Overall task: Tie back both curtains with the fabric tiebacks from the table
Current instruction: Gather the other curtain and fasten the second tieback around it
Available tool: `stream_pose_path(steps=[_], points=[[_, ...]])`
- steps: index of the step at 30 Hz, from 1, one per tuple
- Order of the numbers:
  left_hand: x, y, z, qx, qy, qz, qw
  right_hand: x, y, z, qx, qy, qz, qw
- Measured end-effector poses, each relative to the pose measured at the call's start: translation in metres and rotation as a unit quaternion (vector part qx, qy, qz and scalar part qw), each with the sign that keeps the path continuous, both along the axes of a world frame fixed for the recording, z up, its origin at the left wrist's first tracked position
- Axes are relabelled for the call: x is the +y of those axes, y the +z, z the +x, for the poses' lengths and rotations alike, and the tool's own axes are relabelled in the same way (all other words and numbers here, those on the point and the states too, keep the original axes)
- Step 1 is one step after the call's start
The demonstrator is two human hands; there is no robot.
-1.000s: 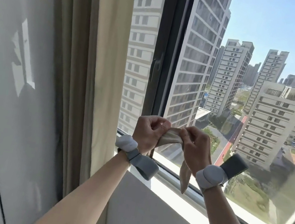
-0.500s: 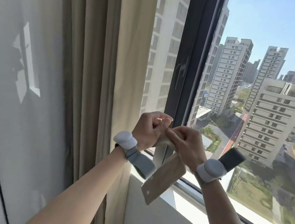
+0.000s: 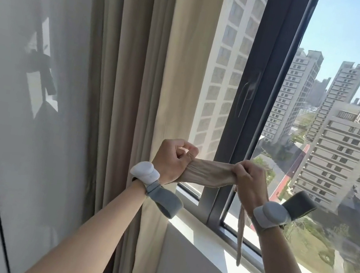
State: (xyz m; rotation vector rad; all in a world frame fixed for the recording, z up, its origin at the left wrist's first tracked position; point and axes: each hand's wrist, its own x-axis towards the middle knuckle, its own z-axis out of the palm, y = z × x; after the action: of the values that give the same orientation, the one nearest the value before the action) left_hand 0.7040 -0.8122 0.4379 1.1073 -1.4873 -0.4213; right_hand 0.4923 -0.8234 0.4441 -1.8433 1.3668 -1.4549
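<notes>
A beige fabric tieback (image 3: 209, 173) is stretched level between my two fists in front of the window. My left hand (image 3: 173, 160) grips its left end, right beside the edge of the beige curtain (image 3: 180, 76). My right hand (image 3: 248, 184) grips the other end, and a loose tail of the tieback (image 3: 240, 233) hangs down below that hand. The curtain hangs straight and loose, in folds, from the top of the view to below the sill. Both wrists carry grey bands.
A dark window frame post (image 3: 247, 105) with a handle (image 3: 244, 99) stands just behind the tieback. The white window sill (image 3: 204, 237) runs below my hands. A pale glossy wall panel (image 3: 27, 85) fills the left. High-rise blocks show through the glass.
My hands have drawn apart and pulled the tieback out flat between them. The view has swung left, so the curtain now sits nearer the middle.
</notes>
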Motion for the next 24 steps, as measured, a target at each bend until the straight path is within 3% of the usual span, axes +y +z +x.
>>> stream_pose_path(steps=[4,8,11,17,24], points=[[-0.025,0.004,0.010,-0.029,0.003,-0.028,0.999,-0.024,-0.005,0.017,0.008,0.078,0.057,0.995],[-0.061,0.012,0.009,-0.098,-0.040,-0.011,0.994,-0.049,-0.002,0.044,-0.006,0.255,0.131,0.958],[-0.075,0.017,0.007,-0.127,-0.044,-0.010,0.991,-0.062,-0.001,0.062,0.014,0.308,0.129,0.943],[-0.115,0.026,0.031,-0.175,0.056,-0.080,0.980,-0.118,0.000,0.091,-0.018,0.309,0.098,0.946],[-0.137,0.031,0.067,-0.192,0.199,-0.162,0.947,-0.165,0.003,0.131,0.016,0.191,0.003,0.981]])
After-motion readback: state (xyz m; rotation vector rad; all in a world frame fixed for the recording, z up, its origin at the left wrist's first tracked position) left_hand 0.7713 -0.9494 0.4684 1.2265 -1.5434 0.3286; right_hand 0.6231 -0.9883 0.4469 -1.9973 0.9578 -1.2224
